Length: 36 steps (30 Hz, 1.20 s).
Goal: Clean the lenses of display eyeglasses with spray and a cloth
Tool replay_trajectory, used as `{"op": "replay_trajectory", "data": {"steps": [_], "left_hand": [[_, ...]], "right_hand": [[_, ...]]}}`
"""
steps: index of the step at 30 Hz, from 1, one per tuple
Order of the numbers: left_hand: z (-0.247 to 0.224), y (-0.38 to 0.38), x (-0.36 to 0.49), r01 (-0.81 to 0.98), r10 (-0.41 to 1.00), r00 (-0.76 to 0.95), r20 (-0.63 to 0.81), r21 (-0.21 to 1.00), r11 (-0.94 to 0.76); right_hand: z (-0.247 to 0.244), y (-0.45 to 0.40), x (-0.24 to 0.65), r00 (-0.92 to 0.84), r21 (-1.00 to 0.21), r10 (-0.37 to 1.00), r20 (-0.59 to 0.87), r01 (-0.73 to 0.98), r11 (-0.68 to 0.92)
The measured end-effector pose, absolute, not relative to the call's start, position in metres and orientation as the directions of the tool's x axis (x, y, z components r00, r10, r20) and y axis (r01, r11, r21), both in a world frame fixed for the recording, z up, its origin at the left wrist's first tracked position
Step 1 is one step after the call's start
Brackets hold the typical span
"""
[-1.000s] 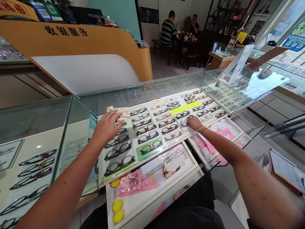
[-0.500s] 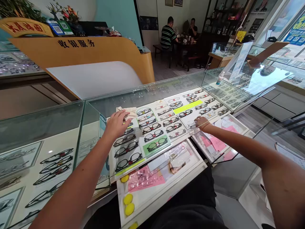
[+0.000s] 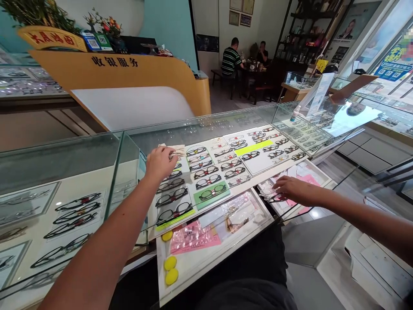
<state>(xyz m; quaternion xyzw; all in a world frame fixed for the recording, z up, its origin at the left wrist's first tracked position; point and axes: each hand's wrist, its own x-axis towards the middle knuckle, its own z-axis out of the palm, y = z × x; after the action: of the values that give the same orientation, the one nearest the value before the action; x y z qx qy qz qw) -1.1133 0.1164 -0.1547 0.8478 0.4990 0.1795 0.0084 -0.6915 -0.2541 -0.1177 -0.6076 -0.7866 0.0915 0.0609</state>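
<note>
My left hand [image 3: 160,162] is closed on a cream cloth [image 3: 176,150] at the back left of the display of eyeglasses [image 3: 206,172]. Over the right open drawer [image 3: 322,172], my right hand [image 3: 295,189] has its fingers bent round a clear-framed pair of glasses [image 3: 266,191]. Part of that pair is hidden by the fingers. Several rows of glasses lie on white boards, with a green card [image 3: 211,194] at the front and a yellow strip [image 3: 254,147] further back.
A left open drawer [image 3: 190,286] holds pink packets [image 3: 193,237] and yellow discs [image 3: 171,276]. Glass panels [image 3: 118,172] edge the case. A bottle [image 3: 294,113] stands on the glass at right. Two people sit at a far table.
My right hand has moved from the front edge of the display to above the right drawer, and clear glasses have left the board with it. My left hand stays on the cloth.
</note>
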Motion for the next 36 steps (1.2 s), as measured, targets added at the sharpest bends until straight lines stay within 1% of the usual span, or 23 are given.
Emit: {"op": "replay_trajectory", "data": {"steps": [1, 3, 5, 7, 8, 10, 13, 15, 18, 22, 31, 34, 36], "left_hand": [[-0.153, 0.114, -1.115, 0.863, 0.863, 0.411, 0.293, 0.18, -0.472], [-0.15, 0.112, -1.12, 0.902, 0.896, 0.342, 0.283, 0.168, -0.397], [-0.149, 0.112, -1.127, 0.929, 0.925, 0.26, 0.279, 0.189, -0.318], [-0.15, 0.114, -1.134, 0.944, 0.944, 0.18, 0.278, 0.223, -0.245], [-0.151, 0.116, -1.137, 0.949, 0.95, 0.147, 0.275, 0.231, -0.214], [-0.152, 0.118, -1.141, 0.96, 0.958, 0.103, 0.269, 0.226, -0.167], [-0.152, 0.119, -1.141, 0.97, 0.96, 0.083, 0.266, 0.198, -0.138], [-0.151, 0.118, -1.14, 0.974, 0.962, 0.084, 0.26, 0.184, -0.135], [-0.148, 0.116, -1.139, 0.974, 0.962, 0.086, 0.258, 0.181, -0.135], [-0.146, 0.113, -1.137, 0.973, 0.959, 0.081, 0.27, 0.185, -0.134], [-0.154, 0.121, -1.138, 0.971, 0.956, 0.075, 0.284, 0.197, -0.135], [-0.156, 0.122, -1.138, 0.969, 0.953, 0.077, 0.294, 0.201, -0.14], [-0.156, 0.122, -1.138, 0.968, 0.953, 0.075, 0.292, 0.208, -0.14]], "right_hand": [[-0.105, -0.257, -0.696, -0.331, -0.219, 0.942, -0.06, 0.925, 0.312], [-0.081, -0.254, -0.7, -0.37, -0.177, 0.928, -0.03, 0.916, 0.36], [-0.063, -0.239, -0.699, -0.374, -0.067, 0.926, 0.05, 0.924, 0.376], [-0.054, -0.217, -0.698, -0.35, 0.069, 0.932, 0.092, 0.936, 0.344], [-0.054, -0.204, -0.698, -0.327, 0.129, 0.94, 0.101, 0.941, 0.313], [-0.061, -0.177, -0.702, -0.284, 0.212, 0.954, 0.099, 0.942, 0.259], [-0.082, -0.14, -0.712, -0.256, 0.292, 0.962, 0.1, 0.931, 0.218], [-0.096, -0.121, -0.717, -0.254, 0.325, 0.962, 0.103, 0.922, 0.209], [-0.114, -0.102, -0.721, -0.252, 0.346, 0.962, 0.109, 0.916, 0.201], [-0.128, -0.091, -0.72, -0.245, 0.338, 0.959, 0.144, 0.923, 0.185], [-0.136, -0.088, -0.709, -0.213, 0.209, 0.96, 0.182, 0.962, 0.174], [-0.131, -0.087, -0.709, -0.21, 0.184, 0.958, 0.195, 0.967, 0.174], [-0.127, -0.087, -0.71, -0.206, 0.189, 0.953, 0.221, 0.968, 0.165]]}}
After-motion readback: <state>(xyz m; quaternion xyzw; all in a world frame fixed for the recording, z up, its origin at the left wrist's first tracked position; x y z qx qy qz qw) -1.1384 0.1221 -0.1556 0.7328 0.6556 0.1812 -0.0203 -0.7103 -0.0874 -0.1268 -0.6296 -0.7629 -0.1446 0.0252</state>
